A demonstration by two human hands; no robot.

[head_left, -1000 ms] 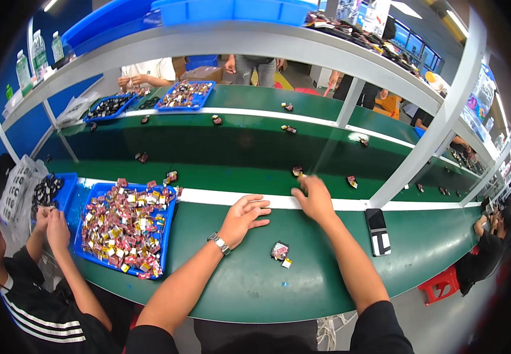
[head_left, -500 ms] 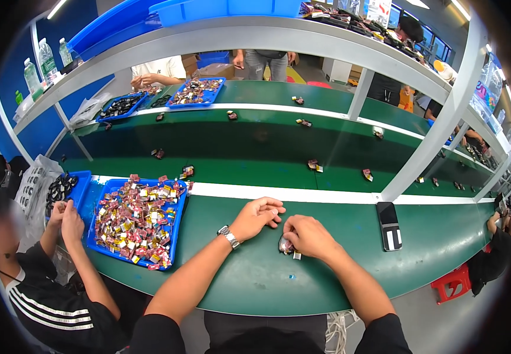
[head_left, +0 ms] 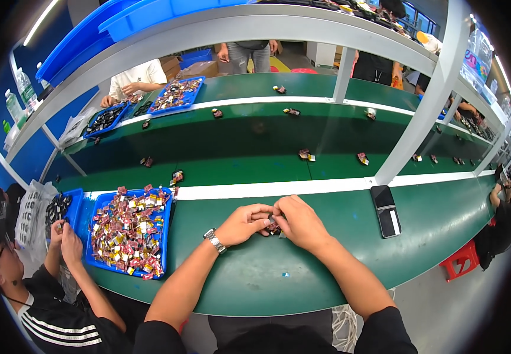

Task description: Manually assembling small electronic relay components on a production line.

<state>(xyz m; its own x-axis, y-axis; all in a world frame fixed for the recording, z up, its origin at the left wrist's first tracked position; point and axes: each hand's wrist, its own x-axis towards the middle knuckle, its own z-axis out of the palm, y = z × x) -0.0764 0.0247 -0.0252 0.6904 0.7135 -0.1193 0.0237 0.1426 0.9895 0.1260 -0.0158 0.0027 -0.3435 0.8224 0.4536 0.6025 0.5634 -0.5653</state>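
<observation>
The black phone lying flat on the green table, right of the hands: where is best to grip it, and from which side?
The phone lies flat with its long axis running away from the person. Probably best to come from above with the right hand, which is nearer, and pinch the two long edges near the middle. Its face is flat and offers no hold.

Factory assembly line (green conveyor belt [head_left: 255, 141])

A long green tabletop [head_left: 302, 277] curves across the room, edged by a white stripe [head_left: 279, 189] with a darker green conveyor belt [head_left: 237, 147] behind it. A grey metal shelf [head_left: 220, 32] on slanted grey posts [head_left: 426, 112] spans overhead, carrying blue bins [head_left: 119, 23]. The left wall [head_left: 7, 76] is blue, lit by a ceiling strip light [head_left: 40, 22]. A red stool [head_left: 462, 259] stands on the pale floor [head_left: 444, 312] at right.
</observation>
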